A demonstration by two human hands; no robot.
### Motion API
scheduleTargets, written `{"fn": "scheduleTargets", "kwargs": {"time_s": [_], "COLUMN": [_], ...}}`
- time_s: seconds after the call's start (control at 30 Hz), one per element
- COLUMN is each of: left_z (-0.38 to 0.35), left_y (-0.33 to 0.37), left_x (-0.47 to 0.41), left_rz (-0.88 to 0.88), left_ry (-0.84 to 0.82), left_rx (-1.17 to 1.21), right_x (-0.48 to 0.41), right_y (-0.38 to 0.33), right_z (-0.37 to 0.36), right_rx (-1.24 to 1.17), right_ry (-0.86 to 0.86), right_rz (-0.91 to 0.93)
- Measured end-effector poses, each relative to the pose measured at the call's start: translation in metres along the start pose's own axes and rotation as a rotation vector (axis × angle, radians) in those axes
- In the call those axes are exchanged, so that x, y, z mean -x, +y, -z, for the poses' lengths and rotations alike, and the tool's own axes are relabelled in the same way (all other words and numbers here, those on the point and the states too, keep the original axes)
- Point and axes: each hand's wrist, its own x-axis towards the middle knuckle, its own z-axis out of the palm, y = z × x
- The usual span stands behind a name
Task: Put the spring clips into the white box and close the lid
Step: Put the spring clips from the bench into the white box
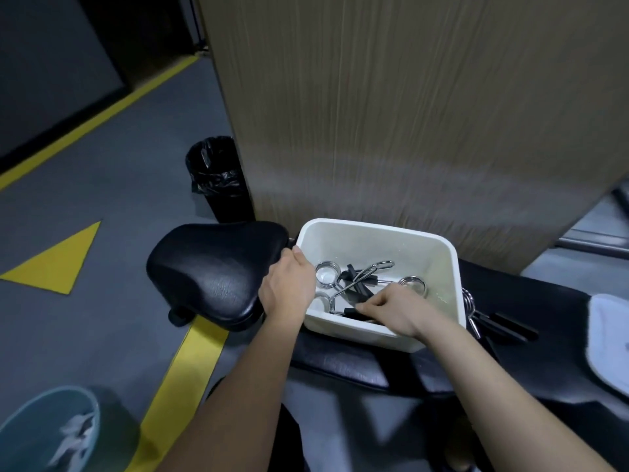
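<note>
At centre frame, the open white plastic box [381,284] is sitting on the black padded worktop [340,362]. The left hand [287,287] is gripping the box's left rim, while the right hand [396,311] is pinching a black-handled chrome spring clip [354,313] inside it. Another clip [483,318] is lying just right of the box.

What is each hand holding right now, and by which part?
The left hand grips the white box by its left rim. The right hand pinches the black handle of a spring clip inside the box.
</note>
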Motion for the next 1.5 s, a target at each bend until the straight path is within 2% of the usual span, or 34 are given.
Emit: {"fn": "scheduleTargets", "kwargs": {"time_s": [0.07, 0.17, 0.33, 0.47, 0.53, 0.67, 0.83, 0.93, 1.0, 1.07, 1.13, 1.23, 1.3, 1.4, 1.5], "left_z": [0.0, 0.0, 0.001, 0.003, 0.003, 0.003, 0.002, 0.005, 0.009, 0.009, 0.005, -0.004, -0.008, -0.02, -0.043], "left_y": [0.0, -0.001, -0.01, -0.011, -0.009, 0.0, 0.002, 0.004, 0.005, 0.001, -0.002, 0.005, 0.023, 0.061, 0.084], "left_x": [0.0, 0.001, 0.012, 0.016, 0.014, 0.004, 0.007, 0.019, 0.026, 0.032, 0.042, 0.064, 0.082, 0.102, 0.113], "left_rz": [0.002, -0.005, -0.039, -0.031, -0.026, -0.018, -0.014, -0.102, -0.263, -0.443, -0.568, -0.692, -0.769, -0.765, -0.8], "left_ry": [-0.005, -0.006, 0.024, 0.025, 0.013, -0.024, 0.003, 0.168, 0.263, 0.283, 0.229, 0.141, 0.041, -0.214, -0.326], "left_rx": [0.005, 0.013, 0.029, 0.017, 0.003, -0.027, -0.041, 0.045, 0.032, -0.078, -0.156, -0.239, -0.249, -0.23, -0.362], "right_x": [0.0, 0.008, 0.01, 0.007, 0.013, 0.028, 0.033, 0.041, 0.046, 0.052, 0.065, 0.083, 0.089, 0.091, 0.087], "right_y": [-0.002, -0.001, 0.001, 0.0, -0.003, -0.008, -0.008, -0.01, -0.011, -0.011, -0.01, 0.011, 0.042, 0.1, 0.165], "right_z": [-0.002, -0.003, -0.012, -0.016, -0.012, -0.011, -0.011, -0.011, -0.006, 0.005, 0.019, 0.036, 0.041, 0.048, 0.047], "right_rx": [-0.012, -0.008, -0.05, 0.025, 0.05, 0.092, 0.014, -0.012, -0.088, -0.241, -0.433, -0.5, -0.509, -0.548, -0.406], "right_ry": [0.065, 0.272, 0.104, 0.149, 0.298, 0.787, 0.884, 0.925, 0.871, 0.822, 0.851, 0.884, 0.905, 0.943, 0.843], "right_rz": [-0.015, -0.06, -0.115, -0.15, -0.096, 0.219, 0.249, 0.322, 0.293, 0.251, 0.304, 0.335, 0.231, -0.032, -0.267]}}
